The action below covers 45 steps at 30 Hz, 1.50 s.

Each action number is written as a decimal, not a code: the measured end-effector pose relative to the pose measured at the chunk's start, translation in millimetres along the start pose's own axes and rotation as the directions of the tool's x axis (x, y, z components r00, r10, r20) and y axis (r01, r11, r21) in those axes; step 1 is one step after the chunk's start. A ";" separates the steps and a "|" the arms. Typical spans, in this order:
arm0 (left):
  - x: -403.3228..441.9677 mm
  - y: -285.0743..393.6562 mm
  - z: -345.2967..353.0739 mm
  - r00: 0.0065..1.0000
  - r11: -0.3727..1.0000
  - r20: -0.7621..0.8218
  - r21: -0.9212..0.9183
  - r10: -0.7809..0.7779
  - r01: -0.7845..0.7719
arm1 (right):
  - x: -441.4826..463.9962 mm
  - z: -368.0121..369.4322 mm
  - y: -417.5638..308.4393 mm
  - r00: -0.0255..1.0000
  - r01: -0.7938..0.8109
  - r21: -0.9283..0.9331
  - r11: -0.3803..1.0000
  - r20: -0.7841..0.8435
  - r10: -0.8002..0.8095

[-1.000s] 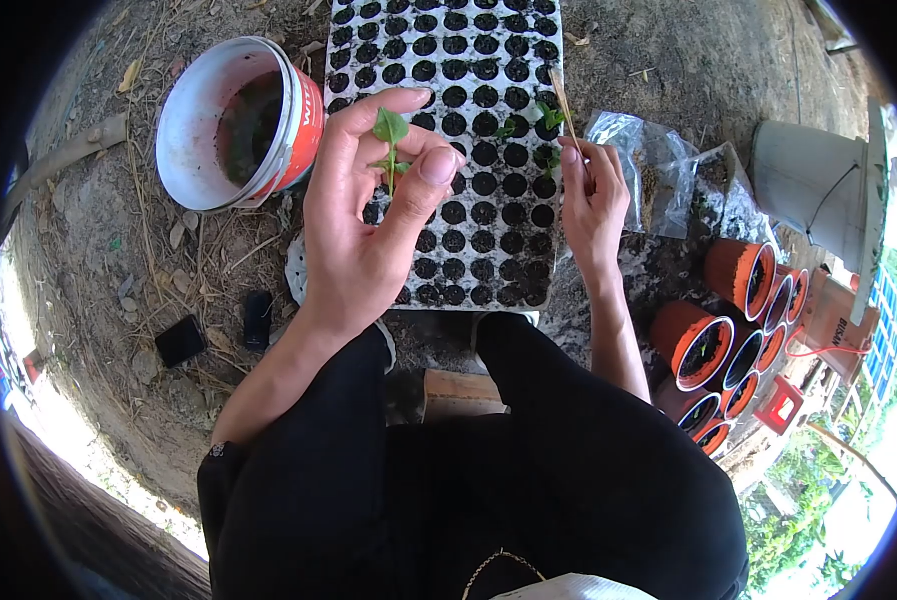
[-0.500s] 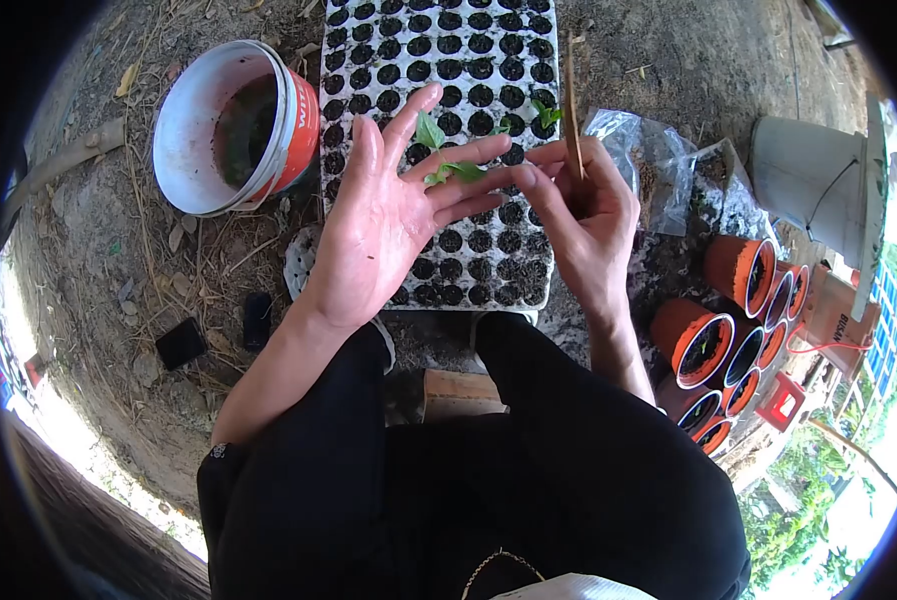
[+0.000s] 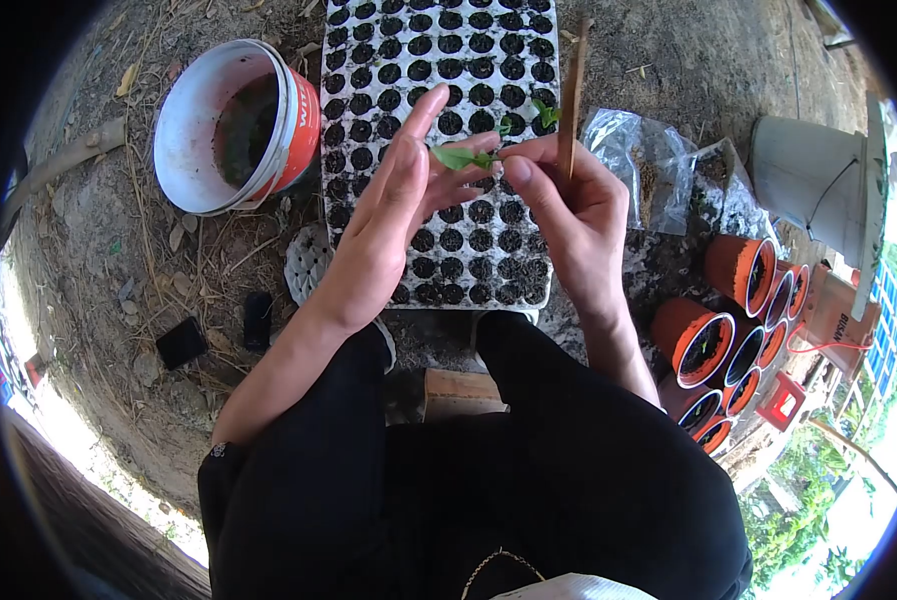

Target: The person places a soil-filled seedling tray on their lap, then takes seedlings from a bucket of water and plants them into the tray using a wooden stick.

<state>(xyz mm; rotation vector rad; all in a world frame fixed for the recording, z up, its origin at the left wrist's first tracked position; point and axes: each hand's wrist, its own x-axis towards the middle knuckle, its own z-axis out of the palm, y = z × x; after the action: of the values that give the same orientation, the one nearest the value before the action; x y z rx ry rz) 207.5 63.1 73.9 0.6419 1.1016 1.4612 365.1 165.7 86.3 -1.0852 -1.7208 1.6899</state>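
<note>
One small green seedling (image 3: pixel 456 158) is between your two hands, above the white cell tray (image 3: pixel 474 306) with its cells of dark soil. Your right hand (image 3: pixel 591 215) pinches it near one end with thumb and forefinger, and the same hand holds a thin, flat stick (image 3: pixel 572 100) that points away from you. Your left hand (image 3: pixel 369 255) is loosely spread, thumb raised and fingers behind the leaves; whether it bears any of the seedling's weight, you cannot tell from here.

The seedling looks very light, its leaves thin and soft, its stem slender and likely to bruise or snap under a hard squeeze. Your left fingers look wet, so a leaf may cling to them or slide. A leaf is probably the safest hold, as it spares the stem; if you take the stem, pinch lightly, with the leaves resting on open fingers. The roots are too small or too hidden to make out, so treat that end as the most fragile. The stick looks dry, light and far stiffer, and a firm grip at its lower end should suit it.
</note>
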 end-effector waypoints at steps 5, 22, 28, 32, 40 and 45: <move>4.8 -0.6 -13.8 0.984 0.968 -0.123 0.229 0.131 -0.101 | 4.1 -7.4 10.6 0.988 -0.152 0.429 0.890 0.047 0.146; 0.0 -5.4 -8.0 0.980 0.928 -0.058 0.335 0.190 -0.160 | -1.2 3.7 9.9 0.979 -0.189 0.380 0.906 -0.001 0.205; 0.5 -0.1 -5.4 0.938 0.770 0.038 0.560 0.345 -0.306 | -2.9 1.2 12.6 0.989 -0.138 0.242 0.960 -0.023 0.148; 1.3 1.8 -2.5 0.862 0.550 0.184 0.703 0.472 -0.451 | -2.5 3.8 10.3 0.988 -0.143 0.170 0.975 -0.033 0.151; -0.1 -2.1 -4.3 0.885 0.550 0.224 0.713 0.408 -0.434 | -0.7 -0.7 23.4 0.998 -0.048 0.130 0.990 -0.033 0.053; 0.6 -5.1 -3.0 0.882 0.572 0.196 0.696 0.428 -0.433 | -2.3 -1.3 15.0 0.995 -0.079 0.124 0.989 -0.042 0.085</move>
<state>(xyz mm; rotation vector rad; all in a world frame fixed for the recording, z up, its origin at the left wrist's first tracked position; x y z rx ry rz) 207.0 62.4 68.0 1.5842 1.6160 1.3740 370.4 163.4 72.3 -1.1443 -1.5411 1.7798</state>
